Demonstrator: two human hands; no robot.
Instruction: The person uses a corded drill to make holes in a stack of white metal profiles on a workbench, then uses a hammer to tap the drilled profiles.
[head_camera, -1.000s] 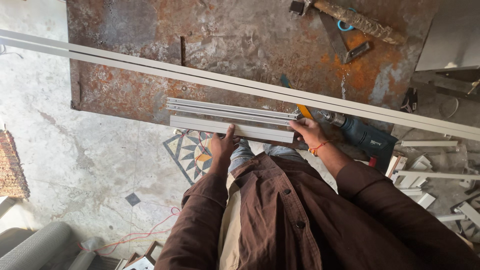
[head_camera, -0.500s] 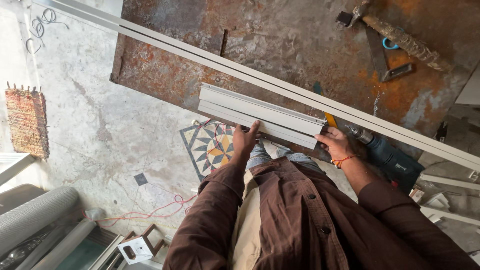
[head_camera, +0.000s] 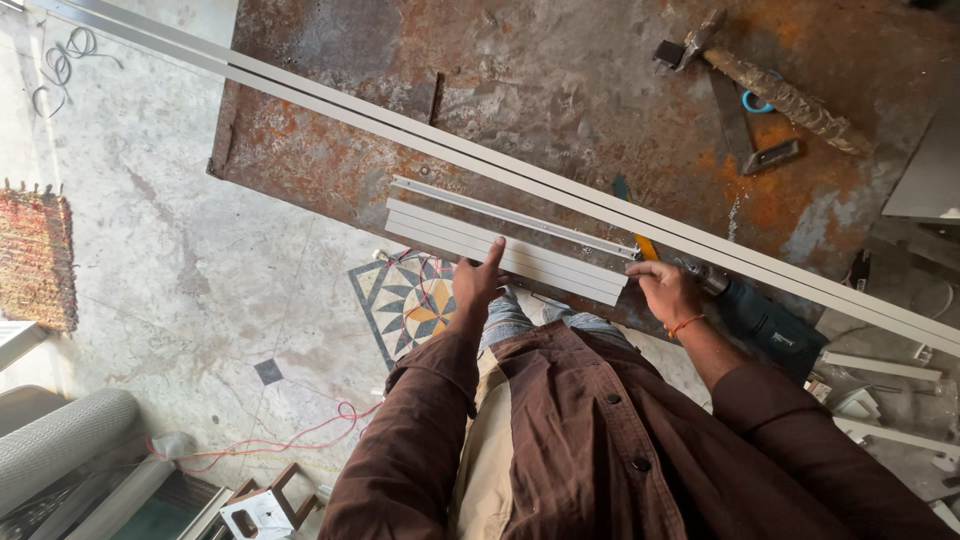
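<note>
A short stack of pale aluminium profile pieces (head_camera: 500, 238) lies at the near edge of a rusty metal table (head_camera: 560, 90). My left hand (head_camera: 476, 285) rests against the stack's near side, fingers apart and forefinger pointing up onto it. My right hand (head_camera: 664, 291) grips the stack's right end, beside a yellow-handled tool (head_camera: 640, 240). One long aluminium profile (head_camera: 520, 175) runs diagonally across the table just beyond the short pieces.
A hammer (head_camera: 760, 80) and a flat metal square (head_camera: 745, 135) lie at the table's far right. A blue power drill (head_camera: 765, 320) sits right of my right hand, with cut offcuts (head_camera: 880, 400) below. On the floor are a patterned tile (head_camera: 410, 300), red cable (head_camera: 270, 440) and woven mat (head_camera: 38, 255).
The view has swung so the table and profiles sit more to the right and tilted. My left forefinger has lifted onto the stack; my right hand stays at its right end.
</note>
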